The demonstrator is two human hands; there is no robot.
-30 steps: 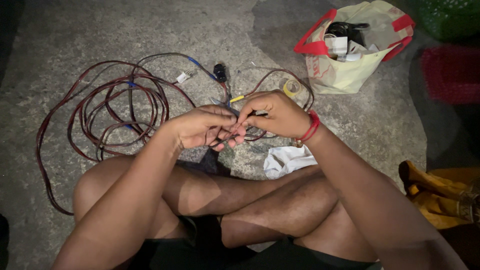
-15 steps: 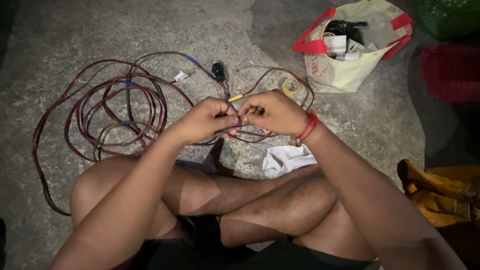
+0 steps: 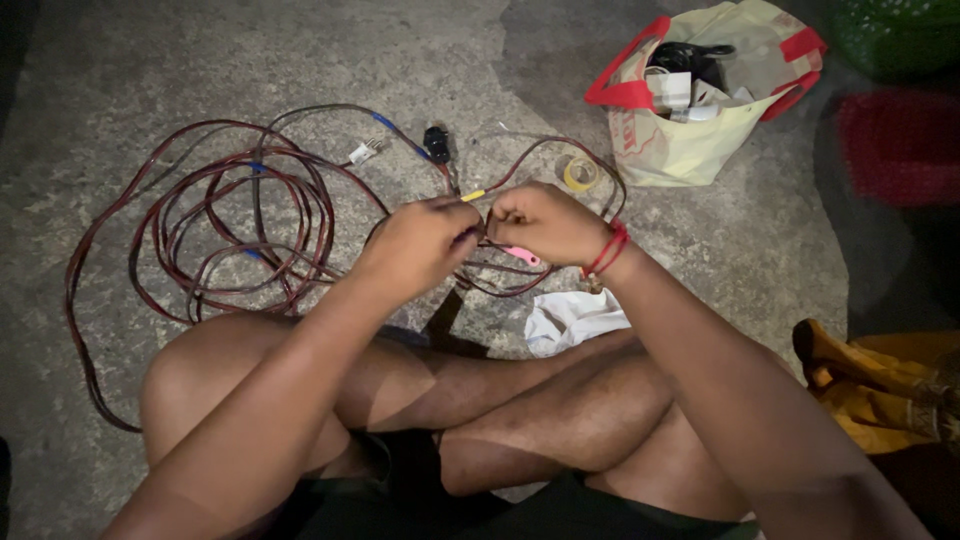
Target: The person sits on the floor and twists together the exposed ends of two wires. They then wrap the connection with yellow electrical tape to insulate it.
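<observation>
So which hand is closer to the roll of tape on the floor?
Right. The right hand sits just below and left of the tape roll. The left hand is farther off to the left, beyond the right hand.

The person sits cross-legged, both forearms reaching forward over the knees. The left hand [image 3: 420, 245] and right hand [image 3: 545, 222] meet close together, knuckles up, fingers curled and pinched inward. The 2 hands nearly touch.

A coil of dark red cable [image 3: 230, 225] lies on the grey concrete floor [image 3: 120, 70] to the left; a cream cloth bag with red handles [image 3: 700, 110] sits far right, a roll of yellowish tape [image 3: 580, 174] between them, a crumpled white cloth [image 3: 572, 320] nearer the knees.
</observation>
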